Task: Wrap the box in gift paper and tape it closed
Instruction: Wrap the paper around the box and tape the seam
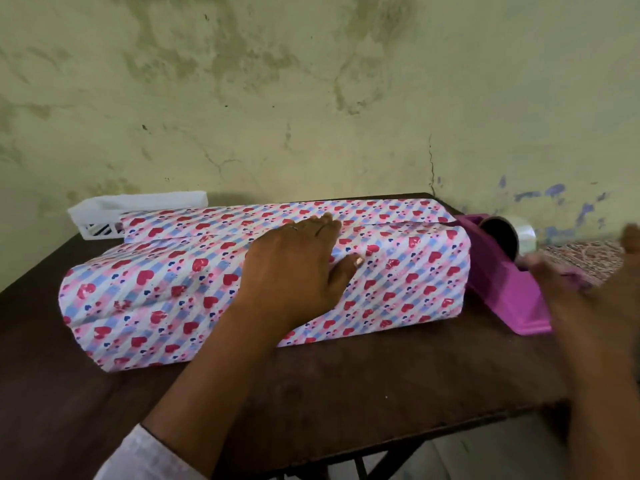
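2 hands are at work over a dark wooden table (346,393), and the box (242,271) lying on it serves as the landmark. That box is long, lies lengthwise across the table and is covered in gift paper (398,282) printed with red and blue hearts on pink, blue and white stripes. Along the top of the box the paper's 2 edges meet in an overlapping seam. At the box's left end the paper juts past the box and sags loosely.

The left hand (298,268) lies flat on top of the box near its middle, fingers straight and stretched across the seam, pressing the paper down; a ring shows on 1 finger.

Just right of the box, touching or nearly touching its end, stands a pink tape dispenser (505,292) with a roll of clear tape (519,237). The right hand (568,289) is at the dispenser's near end, too blurred to tell whether it grips anything.

Behind the box's left end sits a white plastic basket (104,216), against a stained greenish wall (311,98).
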{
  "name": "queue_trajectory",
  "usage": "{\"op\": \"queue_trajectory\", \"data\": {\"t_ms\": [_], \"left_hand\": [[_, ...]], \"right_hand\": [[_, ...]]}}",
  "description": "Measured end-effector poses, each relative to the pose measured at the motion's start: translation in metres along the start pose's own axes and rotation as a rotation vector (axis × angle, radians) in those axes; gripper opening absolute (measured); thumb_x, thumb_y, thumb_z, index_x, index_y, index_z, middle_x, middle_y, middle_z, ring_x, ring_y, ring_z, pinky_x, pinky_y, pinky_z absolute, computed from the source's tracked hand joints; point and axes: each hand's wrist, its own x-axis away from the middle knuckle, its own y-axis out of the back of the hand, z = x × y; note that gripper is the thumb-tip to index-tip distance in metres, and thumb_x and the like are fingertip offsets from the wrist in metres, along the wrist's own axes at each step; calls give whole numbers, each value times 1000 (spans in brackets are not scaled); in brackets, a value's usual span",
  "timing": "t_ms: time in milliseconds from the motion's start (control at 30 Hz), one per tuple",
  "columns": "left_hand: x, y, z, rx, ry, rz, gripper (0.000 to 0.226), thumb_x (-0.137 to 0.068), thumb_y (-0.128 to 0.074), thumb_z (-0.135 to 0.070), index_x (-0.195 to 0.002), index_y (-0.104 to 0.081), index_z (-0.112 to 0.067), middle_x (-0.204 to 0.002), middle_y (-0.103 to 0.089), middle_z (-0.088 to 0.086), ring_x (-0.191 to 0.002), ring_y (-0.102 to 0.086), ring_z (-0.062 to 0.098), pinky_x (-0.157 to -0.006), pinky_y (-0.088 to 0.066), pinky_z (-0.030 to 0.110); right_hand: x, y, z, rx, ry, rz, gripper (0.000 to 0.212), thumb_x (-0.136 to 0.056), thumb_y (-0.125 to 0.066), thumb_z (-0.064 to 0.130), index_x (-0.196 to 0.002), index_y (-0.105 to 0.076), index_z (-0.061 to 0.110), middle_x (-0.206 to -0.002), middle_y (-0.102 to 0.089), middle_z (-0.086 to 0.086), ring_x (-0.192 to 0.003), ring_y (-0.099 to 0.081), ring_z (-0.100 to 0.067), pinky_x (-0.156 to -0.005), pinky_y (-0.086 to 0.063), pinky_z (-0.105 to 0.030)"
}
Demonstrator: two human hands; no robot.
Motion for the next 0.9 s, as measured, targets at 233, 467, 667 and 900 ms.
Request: {"op": "queue_trajectory", "data": {"t_ms": [233,467,667,900], "left_hand": [[-6,1,-1,-42,35,93,80,-82,-24,-75,-149,-15,-33,-154,-22,-11,-140,-29,16,-107,-33,40],[-24,-8,10,-35,26,73,77,-83,-27,-72,-148,-23,-31,-152,-30,-10,-137,-34,16,-103,-37,37],[-39,-21,23,-41,12,27,79,-81,-24,-76,-145,-32,-30,-147,-39,-8,-134,-40,17,-96,-42,35],[-41,-23,20,-14,49,41,85,-75,-20,-80,-144,-33,-31,-147,-38,-7,-133,-40,20,-99,-41,40]], "right_hand": [[-10,0,-58,244,-173,100,78,-55,-84,25,-121,-43,30,-121,-58,-9,-107,-58,-30,-92,-47,-54],[-5,-24,-35,421,-69,162,74,-58,-85,18,-119,-44,9,-115,-56,-16,-104,-56,-35,-83,-45,-42],[-3,-37,-35,335,-89,355,70,-62,-84,24,-119,-43,20,-118,-53,-5,-106,-55,-23,-84,-50,-40],[-31,-33,-8,-18,-417,504,40,-88,-55,48,-107,-60,13,-93,-64,-3,-83,-59,-16,-67,-44,-31]]}}
